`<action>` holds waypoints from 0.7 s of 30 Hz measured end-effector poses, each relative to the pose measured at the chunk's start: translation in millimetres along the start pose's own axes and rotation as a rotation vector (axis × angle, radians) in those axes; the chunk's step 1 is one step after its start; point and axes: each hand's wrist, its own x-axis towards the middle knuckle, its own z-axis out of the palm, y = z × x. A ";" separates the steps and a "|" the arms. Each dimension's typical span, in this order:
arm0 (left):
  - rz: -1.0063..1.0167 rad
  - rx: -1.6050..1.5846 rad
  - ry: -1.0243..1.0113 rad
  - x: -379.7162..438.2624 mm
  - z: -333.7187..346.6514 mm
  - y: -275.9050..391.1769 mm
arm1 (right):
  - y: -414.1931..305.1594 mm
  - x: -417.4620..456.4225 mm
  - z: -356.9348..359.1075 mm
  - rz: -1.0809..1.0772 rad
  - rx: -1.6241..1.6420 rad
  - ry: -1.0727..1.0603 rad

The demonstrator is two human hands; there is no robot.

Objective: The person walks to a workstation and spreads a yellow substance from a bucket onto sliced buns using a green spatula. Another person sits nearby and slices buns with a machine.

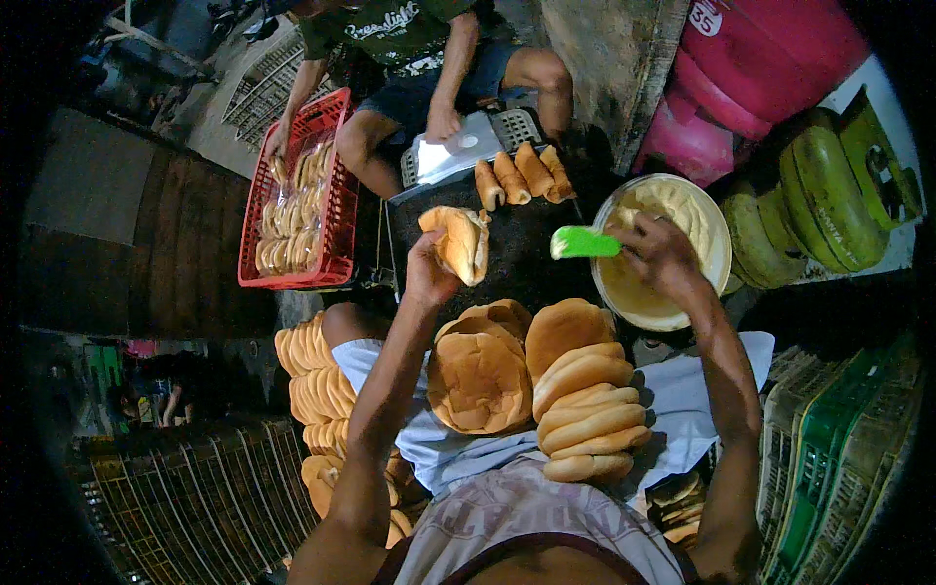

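In my left hand (pixel 431 274) is a folded bread bun (pixel 461 238), its browned crust outward and its opening turned to the right. My right hand (pixel 658 248) grips a green spatula (pixel 585 243) whose blade points left, with pale cream on its tip. Below that hand stands a round tub (pixel 662 322) of pale yellow cream (pixel 676 197). Closer to my body, flat round buns (pixel 479 380) lie in a pile on the left, and a leaning row of buns (pixel 589 409) sits beside them. Several browned rolls (pixel 523 175) rest at the far end of the dark table (pixel 512 270).
Across from me sits a person (pixel 398 51), one hand on clear plastic bags (pixel 457 146), the other in a red crate (pixel 296 278) of bagged buns. More buns (pixel 318 395) stand stacked at my left. Green gas cylinders (pixel 826 190) and pink ones (pixel 768 58) stand at right.
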 end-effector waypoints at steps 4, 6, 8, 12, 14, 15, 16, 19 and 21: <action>0.222 0.446 0.047 51.1 -64.8 3.3 | 18.8 -1.8 -16.4 0.200 0.138 0.030; 0.399 1.049 0.094 76.6 -113.1 -14.4 | 18.5 -1.8 -19.7 0.241 0.180 -0.015; 0.270 0.998 0.091 65.9 -172.0 -7.8 | 8.2 20.4 1.3 0.143 0.192 -0.002; 0.689 2.894 -0.187 79.9 -103.3 -64.1 | 30.7 -5.6 -2.8 0.191 0.111 0.003; -0.159 2.578 -0.143 100.9 -40.8 -62.8 | 55.2 -20.2 -10.3 0.272 0.061 -0.086; -0.527 2.392 -0.084 108.3 13.1 -59.8 | 62.7 -33.4 -17.2 0.333 0.025 -0.097; -0.758 2.271 -0.117 124.0 11.3 -39.9 | 59.1 -32.3 -23.9 0.353 0.007 -0.111; -0.639 1.844 -0.346 176.7 -64.9 28.8 | 43.7 -9.6 -38.7 0.374 0.014 -0.216; -0.225 1.500 -0.494 202.0 -80.3 38.1 | 50.4 -9.2 -41.8 0.442 0.009 -0.355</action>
